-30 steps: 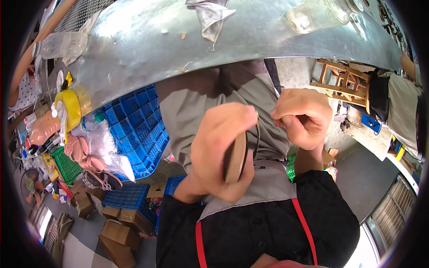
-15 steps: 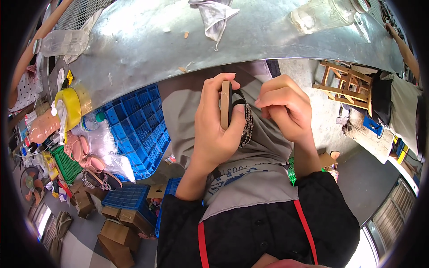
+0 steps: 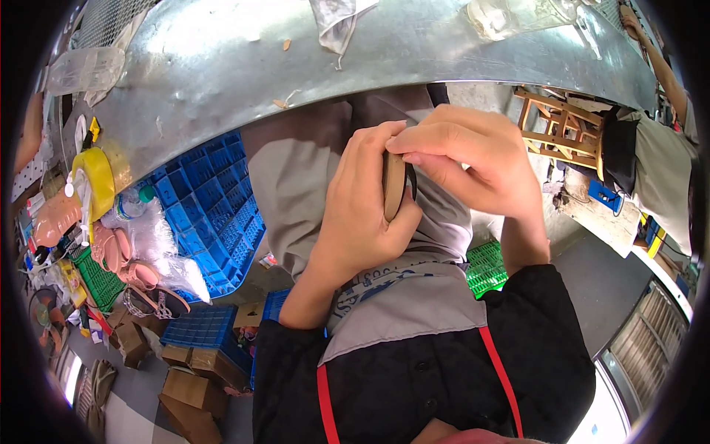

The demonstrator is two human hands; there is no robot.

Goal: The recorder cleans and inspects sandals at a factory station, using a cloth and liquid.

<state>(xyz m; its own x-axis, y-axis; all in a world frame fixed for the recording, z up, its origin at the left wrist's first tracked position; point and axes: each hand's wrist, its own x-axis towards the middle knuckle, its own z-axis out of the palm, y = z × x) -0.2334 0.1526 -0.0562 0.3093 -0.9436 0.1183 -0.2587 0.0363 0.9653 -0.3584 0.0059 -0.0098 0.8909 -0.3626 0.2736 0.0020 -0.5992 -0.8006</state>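
Note:
A sandal [image 3: 394, 186] with a tan sole edge and a dark strap is held on edge above my lap. My left hand [image 3: 362, 203] is closed round it, fingers along one side and thumb near its lower end. My right hand [image 3: 484, 159] has thumb and forefinger pinched together at the sandal's upper end. Whatever lies between those fingertips is hidden. My hands cover much of the sandal, and its beaded strap is out of sight.
The metal table [image 3: 222, 96] runs ahead of me, with a white cloth [image 3: 336, 26] and clear plastic bottles. Left stand a yellow tape roll [image 3: 95, 185], a blue crate [image 3: 211, 214] and several sandals [image 3: 111, 250]. A wooden stool [image 3: 566, 129] and another person's arm [image 3: 662, 70] are right.
My right hand has come left and up onto the sandal's upper end, from apart before. The sandal is turned slightly, and its beaded strap no longer shows. The view has shifted a little.

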